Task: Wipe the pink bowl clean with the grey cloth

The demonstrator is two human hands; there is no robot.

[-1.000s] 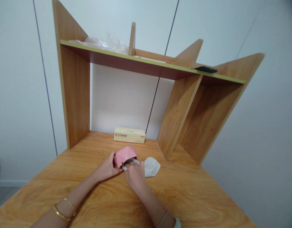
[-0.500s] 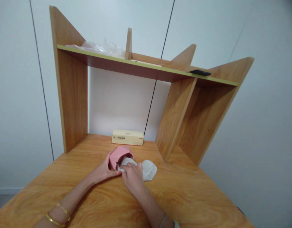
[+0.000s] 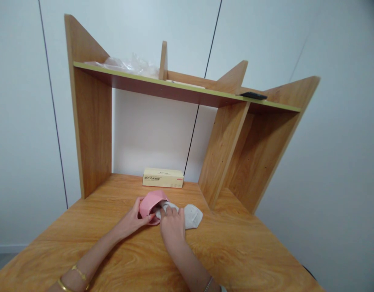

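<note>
A pink cup (image 3: 150,201) lies tilted on its side on the wooden desk (image 3: 241,251), mouth toward the right. My left hand (image 3: 132,220) grips it from the left, thumb at its rim. My right hand (image 3: 172,226) is closed on a grey-white cloth (image 3: 191,215) and presses part of it into the cup's mouth. The rest of the cloth lies on the desk to the right of the cup.
A flat beige box (image 3: 163,178) stands against the wall behind the cup. The desk carries a wooden hutch with a shelf (image 3: 181,87); crumpled clear plastic (image 3: 129,65) and a dark flat object (image 3: 253,95) lie on the shelf. White walls surround the desk.
The cup has tipped further onto its side and shifted slightly left. My right hand has pushed the cloth into its mouth. The camera view has drifted a little.
</note>
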